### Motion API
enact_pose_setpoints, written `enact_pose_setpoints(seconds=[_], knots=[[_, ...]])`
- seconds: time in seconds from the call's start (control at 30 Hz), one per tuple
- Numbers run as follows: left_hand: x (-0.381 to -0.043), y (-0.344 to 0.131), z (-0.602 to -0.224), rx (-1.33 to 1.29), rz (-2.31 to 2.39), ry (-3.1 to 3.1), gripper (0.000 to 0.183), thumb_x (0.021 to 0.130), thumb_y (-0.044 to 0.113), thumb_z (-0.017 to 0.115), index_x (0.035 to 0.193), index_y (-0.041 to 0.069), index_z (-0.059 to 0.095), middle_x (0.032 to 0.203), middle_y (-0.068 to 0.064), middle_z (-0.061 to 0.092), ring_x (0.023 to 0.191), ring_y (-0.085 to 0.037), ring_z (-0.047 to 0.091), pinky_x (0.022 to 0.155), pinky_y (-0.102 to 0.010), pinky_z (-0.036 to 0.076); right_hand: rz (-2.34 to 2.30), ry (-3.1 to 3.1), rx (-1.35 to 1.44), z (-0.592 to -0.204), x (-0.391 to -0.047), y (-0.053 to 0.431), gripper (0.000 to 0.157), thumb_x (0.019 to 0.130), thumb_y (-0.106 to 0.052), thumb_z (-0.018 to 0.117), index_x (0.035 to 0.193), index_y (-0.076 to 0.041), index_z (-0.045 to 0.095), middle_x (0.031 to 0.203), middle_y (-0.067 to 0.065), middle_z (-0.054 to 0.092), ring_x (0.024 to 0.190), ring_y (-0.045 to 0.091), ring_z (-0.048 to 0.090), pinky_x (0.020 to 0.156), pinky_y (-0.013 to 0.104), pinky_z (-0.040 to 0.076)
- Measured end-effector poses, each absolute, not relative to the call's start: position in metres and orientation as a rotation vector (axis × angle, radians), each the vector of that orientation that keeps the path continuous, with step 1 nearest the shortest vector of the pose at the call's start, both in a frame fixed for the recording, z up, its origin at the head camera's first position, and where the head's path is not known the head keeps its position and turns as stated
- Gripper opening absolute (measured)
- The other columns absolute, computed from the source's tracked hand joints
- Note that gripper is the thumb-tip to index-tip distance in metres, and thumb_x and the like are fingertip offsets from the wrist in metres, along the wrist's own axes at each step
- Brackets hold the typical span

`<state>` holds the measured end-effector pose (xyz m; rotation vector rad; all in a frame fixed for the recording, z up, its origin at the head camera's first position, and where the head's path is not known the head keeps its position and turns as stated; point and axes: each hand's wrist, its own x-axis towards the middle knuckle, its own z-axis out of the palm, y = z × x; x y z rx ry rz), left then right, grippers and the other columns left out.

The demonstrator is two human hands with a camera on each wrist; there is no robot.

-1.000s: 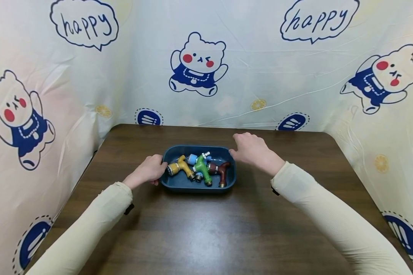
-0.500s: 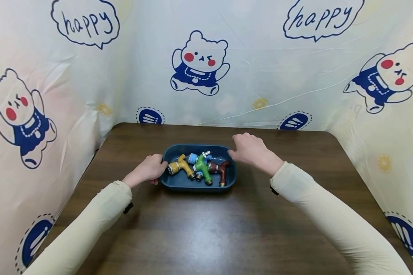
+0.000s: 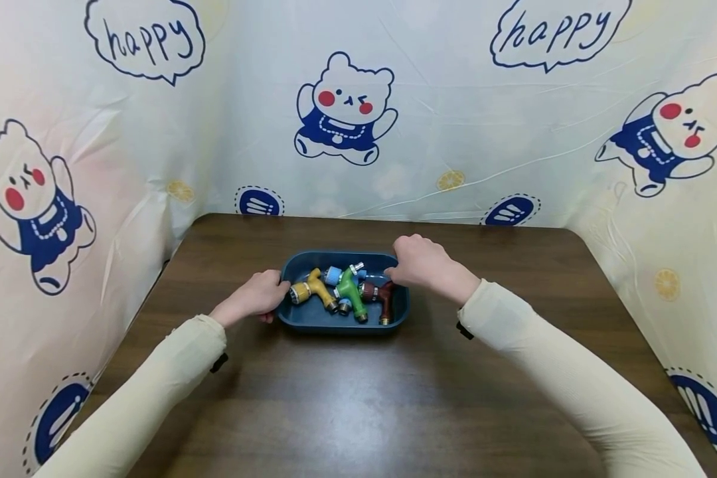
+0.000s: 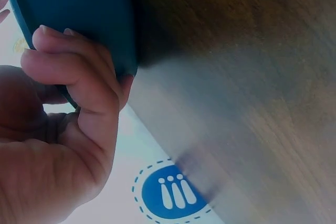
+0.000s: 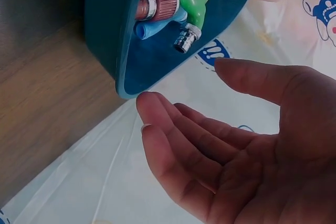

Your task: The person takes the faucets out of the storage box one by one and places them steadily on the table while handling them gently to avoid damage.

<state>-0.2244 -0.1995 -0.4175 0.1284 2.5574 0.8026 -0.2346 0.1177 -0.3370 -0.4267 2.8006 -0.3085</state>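
Observation:
A dark blue plastic tub (image 3: 334,328) stands on the table, with colourful plastic-bodied taps inside. A yellow tap (image 3: 319,289) lies at its left, a green tap (image 3: 349,289) across the middle, a dark red tap (image 3: 387,300) at the right. Partly under the green one is a light blue tap (image 3: 334,275). My left hand (image 3: 255,294) grips the tub's left end, its curled fingers (image 4: 84,72) against the outer wall in the left wrist view. My right hand (image 3: 427,264) is at the far right corner; in the right wrist view its thumb and loosely bent fingers are spread, holding nothing.
The brown wooden table (image 3: 346,405) has rounded far corners. A pale curtain (image 3: 430,133) printed with bears surrounds its back and sides.
My right hand has moved slightly left and nearer me, now overlapping the tub's right corner in the head view. My left hand keeps its grip; the tub and taps have not visibly shifted.

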Motion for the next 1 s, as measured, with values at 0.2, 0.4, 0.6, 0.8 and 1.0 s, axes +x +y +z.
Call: enact_pose_setpoints(seconds=[0.2,0.4,0.6,0.8,1.0], knots=[[-0.221,-0.199,-0.419,0.147,0.813,2.55,0.031,0.114,0.02,0.037,0.108,-0.003,0.056,0.066,-0.014,0.064,0.046,-0.019,0.062,0.049,-0.034,0.057,-0.279,2.785,-0.395,-0.338,-0.235,0.113,0.03,0.097,-0.032,0.075,0.085,-0.007,0.064,0.074,0.008,0.059,0.064,0.022,0.058,0.051,0.031,0.042],[-0.222,-0.201,-0.422,0.157,0.823,2.551,0.031,0.113,0.02,0.037,0.107,-0.003,0.056,0.066,-0.014,0.064,0.046,-0.018,0.063,0.048,-0.033,0.056,-0.25,2.781,-0.376,-0.34,-0.236,0.109,0.029,0.097,-0.033,0.076,0.093,-0.006,0.066,0.08,0.009,0.062,0.068,0.023,0.061,0.053,0.032,0.046],[-0.223,-0.201,-0.418,0.145,0.822,2.543,0.031,0.114,0.02,0.037,0.108,-0.004,0.056,0.067,-0.013,0.064,0.047,-0.018,0.063,0.047,-0.032,0.056,-0.256,2.766,-0.376,-0.341,-0.238,0.105,0.027,0.097,-0.03,0.076,0.1,-0.005,0.068,0.083,0.009,0.064,0.07,0.023,0.062,0.054,0.033,0.05],[-0.224,-0.201,-0.416,0.143,0.835,2.521,0.03,0.113,0.019,0.039,0.111,-0.005,0.056,0.069,-0.015,0.065,0.05,-0.02,0.065,0.05,-0.033,0.057,-0.275,2.759,-0.387,-0.342,-0.239,0.101,0.022,0.095,-0.024,0.076,0.098,-0.005,0.068,0.082,0.009,0.063,0.069,0.023,0.062,0.054,0.032,0.049],[-0.227,-0.207,-0.419,0.197,0.872,2.491,0.031,0.113,0.021,0.039,0.109,-0.006,0.055,0.068,-0.015,0.064,0.05,-0.022,0.066,0.049,-0.034,0.058,-0.263,2.754,-0.423,-0.344,-0.239,0.098,0.016,0.093,-0.016,0.074,0.086,-0.005,0.066,0.073,0.007,0.056,0.063,0.021,0.058,0.053,0.03,0.046]])
